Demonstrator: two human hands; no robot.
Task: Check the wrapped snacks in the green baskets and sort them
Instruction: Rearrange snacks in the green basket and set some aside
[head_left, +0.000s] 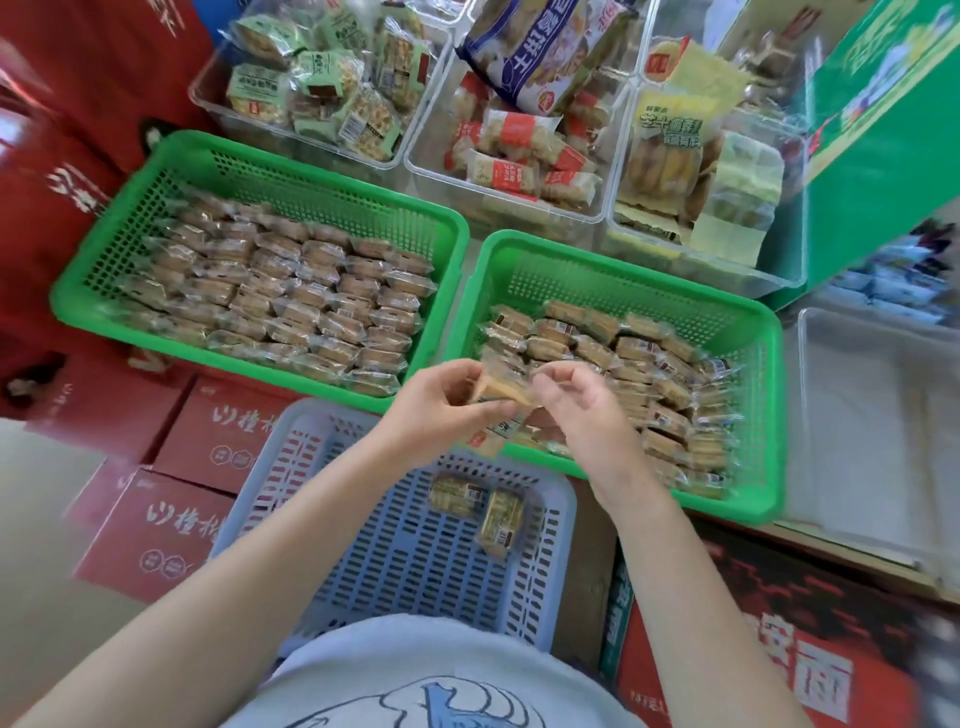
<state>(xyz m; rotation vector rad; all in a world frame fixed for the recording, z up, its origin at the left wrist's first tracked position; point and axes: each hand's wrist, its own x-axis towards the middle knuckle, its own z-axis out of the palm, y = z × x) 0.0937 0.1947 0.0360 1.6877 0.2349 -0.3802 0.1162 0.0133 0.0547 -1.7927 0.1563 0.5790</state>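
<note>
Red cartons (197, 457) carry two green baskets (171, 156) (774, 415) of wrapped snacks. Left hand (436, 410) and right hand (582, 405) pinch one wrapped snack (496, 387) with curled fingers over the right basket's near-left corner; a blue basket (395, 561) sits below.

Wrapped snack (500, 389) held above green baskets (171, 156) full of snacks.

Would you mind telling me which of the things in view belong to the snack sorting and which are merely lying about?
Part of the job:
left green basket
right green basket
wrapped snack held by left hand and right hand
blue basket holding two snacks

Lying about:
clear bins of other snacks
red cartons
green box
</note>
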